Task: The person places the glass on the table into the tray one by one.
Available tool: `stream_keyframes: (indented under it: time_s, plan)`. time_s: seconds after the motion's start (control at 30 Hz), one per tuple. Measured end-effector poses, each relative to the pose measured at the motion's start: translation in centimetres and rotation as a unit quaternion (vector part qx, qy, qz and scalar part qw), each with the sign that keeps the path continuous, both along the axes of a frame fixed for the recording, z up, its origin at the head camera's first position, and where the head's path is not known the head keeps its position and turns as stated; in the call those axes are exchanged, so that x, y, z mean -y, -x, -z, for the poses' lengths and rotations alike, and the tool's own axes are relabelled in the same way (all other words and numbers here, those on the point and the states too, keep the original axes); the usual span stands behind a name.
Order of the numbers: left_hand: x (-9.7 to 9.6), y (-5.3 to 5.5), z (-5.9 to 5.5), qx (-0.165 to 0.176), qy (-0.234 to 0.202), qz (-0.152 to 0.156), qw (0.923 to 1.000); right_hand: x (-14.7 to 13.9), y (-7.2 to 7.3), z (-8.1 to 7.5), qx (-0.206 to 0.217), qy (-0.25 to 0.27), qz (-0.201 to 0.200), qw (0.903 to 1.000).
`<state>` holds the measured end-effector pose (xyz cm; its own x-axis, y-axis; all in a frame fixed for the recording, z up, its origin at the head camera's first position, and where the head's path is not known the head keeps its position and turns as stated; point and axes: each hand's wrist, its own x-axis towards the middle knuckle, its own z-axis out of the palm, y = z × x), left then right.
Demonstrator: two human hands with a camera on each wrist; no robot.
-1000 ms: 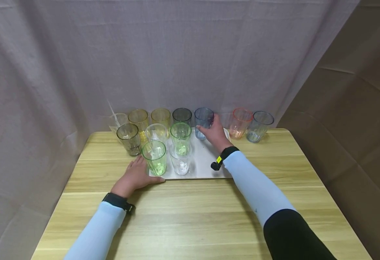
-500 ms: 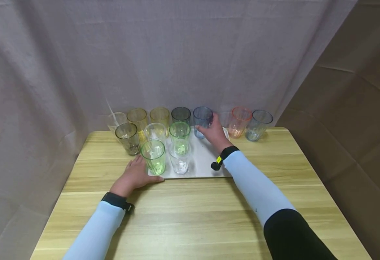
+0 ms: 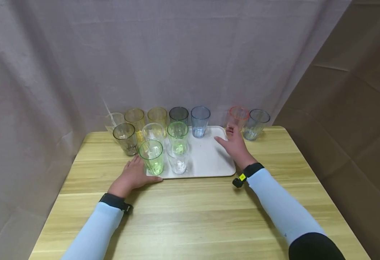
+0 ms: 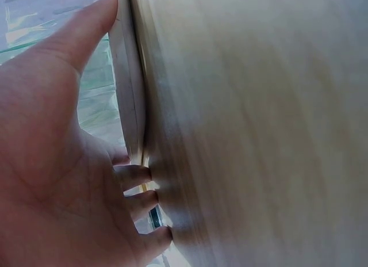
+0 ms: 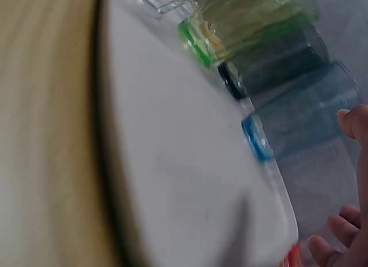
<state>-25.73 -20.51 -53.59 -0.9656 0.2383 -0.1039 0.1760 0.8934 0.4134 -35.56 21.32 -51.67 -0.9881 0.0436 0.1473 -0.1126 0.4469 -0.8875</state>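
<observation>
Toward the left end of the wooden table [image 3: 190,224], a clear glass [image 3: 111,124] stands with a thin stick [image 3: 106,107] projecting above its rim; just in front of it is a smoky glass [image 3: 125,139]. Next, the left hand [image 3: 132,177] lies at the front left corner of a white tray [image 3: 209,155], its grip spread: the thumb rests along the front edge, touching the rim in the left wrist view, and the extended fingers point past the corner. Behind stands a yellow glass [image 3: 134,117]. At the corner itself is a front green glass [image 3: 152,159], with a middle clear glass [image 3: 151,129] and a second yellow glass [image 3: 157,113] farther back. A front clear glass [image 3: 178,165], a rear green glass [image 3: 178,133] and a dark glass [image 3: 178,112] overlap in line. To their right, a blue glass [image 3: 200,122] stands upright at the tray's back edge. Near the back right corner, the right hand [image 3: 237,148] has its thumb spread from its bent fingers, which partly cover a red-rimmed glass [image 3: 238,115] beside the tray; contact cannot be determined. Rightmost, a grey-blue glass [image 3: 256,124] stands on the table.
</observation>
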Motion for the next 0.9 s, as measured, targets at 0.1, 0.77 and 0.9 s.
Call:
stream_keyframes:
  time_s: [0.1,0.77,0.9]
  plan:
    - [0.0,0.0,0.0,-0.002,-0.001,0.001,1.0,-2.4,-1.3,0.5,-0.005,0.008,0.019,0.9998]
    - [0.0,-0.2,0.1,-0.012,-0.011,0.003,0.9999,-12.6,0.8,-0.6,-0.014,0.001,0.15,0.9885]
    - [-0.1,-0.2,-0.1,-0.012,-0.011,0.004,0.9999,-13.2,2.2,-0.5,-0.007,-0.007,0.126,0.992]
